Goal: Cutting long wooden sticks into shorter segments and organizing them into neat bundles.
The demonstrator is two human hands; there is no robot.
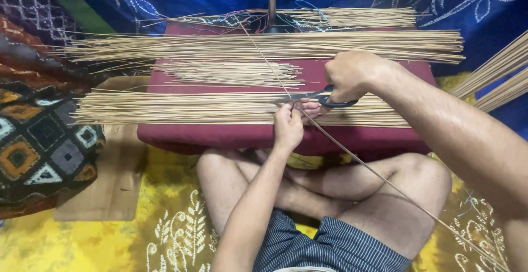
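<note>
1. While the long stick (pixel 352 154) runs slantwise from the far piles down past the right knee to the lower right corner, it crosses the near edge of the maroon board (pixel 181 134), and that is where the work is — the cut is the step in hand, to my judgement.
2. Left hand (pixel 288 126) is pinched together on the stick just before the blades, thumb and fingers closed around it, holding it steady over the nearest pile (pixel 181 109).
3. Right hand (pixel 352 76) is clamped on the scissors (pixel 324 99), fingers through the dark handles; the blades point left toward the left hand and meet the stick close to its fingertips. Whether the blades are parted or shut on the stick I cannot tell — the hands hide the tips.
4. Around them, the board carries more sticks in rows: a short pile (pixel 231 73) in the middle, a long pile (pixel 264 46) behind it, another (pixel 352 16) at the back by a metal pole (pixel 271 0).
5. More sticks (pixel 495 77) jut in from the right edge; a patterned cushion (pixel 38 151) lies to the left, a wooden plank (pixel 113 189) under the board's left end.
6. Next move, as I judge it, calls for the stick held taut and square to the blades, with the left fingertips kept clear of them.
</note>
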